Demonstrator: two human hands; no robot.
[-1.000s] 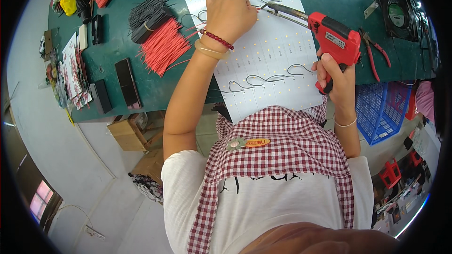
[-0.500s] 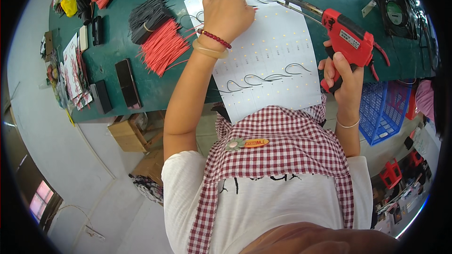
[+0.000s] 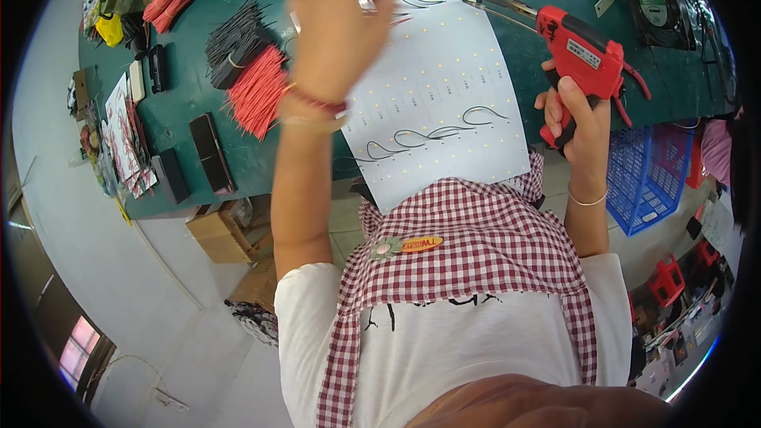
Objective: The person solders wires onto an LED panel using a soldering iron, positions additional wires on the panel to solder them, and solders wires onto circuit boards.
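Note:
A white LED circuit board sheet (image 3: 444, 71) lies over the table edge against my checked apron. Several black wires (image 3: 428, 137) curve in loops across its near part, with more loops along its far part. My right hand (image 3: 583, 115) is wrapped around the grip of a red-and-black soldering gun (image 3: 577, 51), whose tip reaches over the board's far right edge. Above the board's far left side is my left hand (image 3: 337, 40), smeared by motion; what its fingers hold is unclear. Short red wire ends (image 3: 401, 21) show beside it.
Bundles of black wires (image 3: 238, 40) and red wires (image 3: 258, 95) lie left of the board on the green table (image 3: 305, 162). Further left is a dark phone (image 3: 211, 154). A black fan (image 3: 659, 8) and red-handled pliers (image 3: 632, 87) are at right, above a blue crate (image 3: 646, 182).
My left hand has moved left and slightly away from me, toward the board's far left edge. The board appears shifted slightly left in view. The soldering gun stays almost in place.

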